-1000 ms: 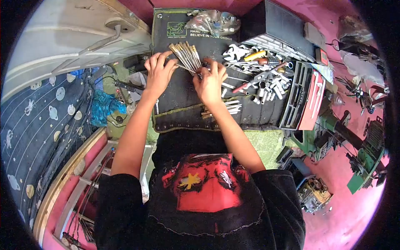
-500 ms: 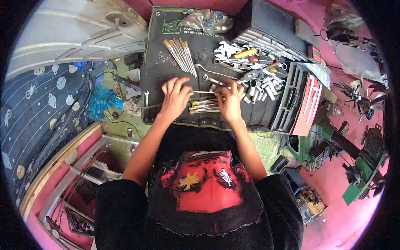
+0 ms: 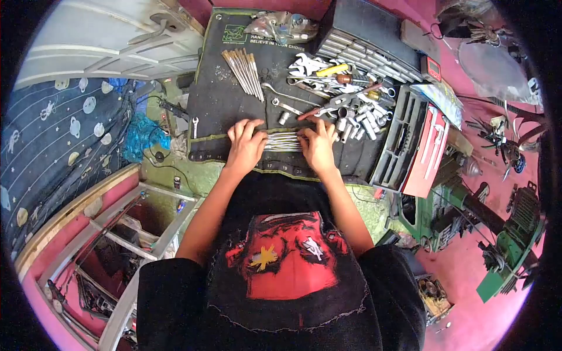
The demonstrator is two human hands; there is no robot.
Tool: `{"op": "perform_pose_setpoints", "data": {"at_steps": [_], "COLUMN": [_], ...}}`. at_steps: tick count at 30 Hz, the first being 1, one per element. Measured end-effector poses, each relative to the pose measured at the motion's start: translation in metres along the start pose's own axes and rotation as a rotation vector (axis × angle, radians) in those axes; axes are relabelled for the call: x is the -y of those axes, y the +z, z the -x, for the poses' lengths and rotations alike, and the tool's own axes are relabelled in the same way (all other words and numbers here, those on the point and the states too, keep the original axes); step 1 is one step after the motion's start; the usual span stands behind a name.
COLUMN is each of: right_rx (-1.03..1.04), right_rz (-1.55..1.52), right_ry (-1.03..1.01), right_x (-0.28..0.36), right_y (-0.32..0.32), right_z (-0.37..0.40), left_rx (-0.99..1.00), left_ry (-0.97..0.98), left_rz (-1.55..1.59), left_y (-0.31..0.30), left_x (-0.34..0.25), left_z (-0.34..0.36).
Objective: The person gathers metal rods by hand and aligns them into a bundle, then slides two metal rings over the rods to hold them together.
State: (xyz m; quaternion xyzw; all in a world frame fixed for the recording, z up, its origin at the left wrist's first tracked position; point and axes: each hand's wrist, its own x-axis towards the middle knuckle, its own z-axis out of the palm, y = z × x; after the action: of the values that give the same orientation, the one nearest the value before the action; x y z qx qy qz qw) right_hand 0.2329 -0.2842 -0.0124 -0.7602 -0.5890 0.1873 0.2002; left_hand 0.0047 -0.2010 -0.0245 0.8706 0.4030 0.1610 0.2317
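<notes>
The two hands work close to the near edge of a dark mat (image 3: 228,105), one at each end of a row of slim metal rods (image 3: 283,141). The left hand (image 3: 246,146) has its fingers bent over the left end, and the right hand (image 3: 318,146) curls narrowly at the right end; how firmly either one grips cannot be told. The rods lie side by side, running left to right between the hands.

A second group, brown-ended rods (image 3: 243,74), fans out toward the mat's far left corner, well apart from the hands. Just beyond the hands lie a curved wrench (image 3: 287,93) and a short socket (image 3: 284,117). A pile of sockets (image 3: 358,121) spreads toward the right edge, with a yellow tool (image 3: 332,70) above it. A small wrench (image 3: 195,127) rests near the left edge, and a clear plastic bag (image 3: 284,26) lies at the far edge.
</notes>
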Motion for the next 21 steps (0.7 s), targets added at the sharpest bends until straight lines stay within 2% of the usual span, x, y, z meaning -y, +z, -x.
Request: {"op": "perform_pose_setpoints", "data": {"at_steps": [9,14,17,21], "right_rx": [-0.010,0.031,-0.042,-0.041], "right_rz": [-0.021,-0.043,0.024,0.008], "right_ry": [-0.022,-0.008,-0.047,-0.063], "right_x": [0.006,0.024,0.039,0.056], "right_y": [0.000,0.005,0.010,0.021], "right_z": [-0.007,-0.018,-0.027,-0.044], "left_rx": [-0.018,-0.060,-0.075,-0.069], "left_ry": [-0.075,-0.082,-0.080,-0.052], "left_rz": [-0.012,-0.029,-0.048,-0.072], "left_y": [-0.009,-0.016,-0.023,-0.034], "left_x": [0.000,0.016,0.030,0.050], "left_z": [0.007,-0.001,-0.009,-0.031]}}
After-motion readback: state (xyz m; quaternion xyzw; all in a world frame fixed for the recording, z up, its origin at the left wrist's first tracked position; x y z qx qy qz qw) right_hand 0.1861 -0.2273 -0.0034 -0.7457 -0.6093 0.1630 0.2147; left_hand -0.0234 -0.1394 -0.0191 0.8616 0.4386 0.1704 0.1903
